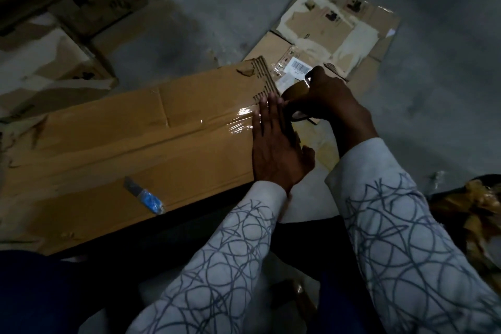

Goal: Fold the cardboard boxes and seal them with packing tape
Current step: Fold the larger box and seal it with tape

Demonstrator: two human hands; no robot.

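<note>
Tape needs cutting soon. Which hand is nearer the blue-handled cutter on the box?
Left. The left hand lies flat on the box, right of the cutter; the right hand grips the tape roll past the box's end.

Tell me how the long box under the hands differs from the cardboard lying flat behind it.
The long box is folded shut with shiny tape along its seam; the flat cardboard lies collapsed on the floor. The long box is mostly plain brown; the flat cardboard is torn, with pale patches and a barcode label. The left hand presses flat on the long box, not the flat cardboard. Both are brown cardboard.
</note>
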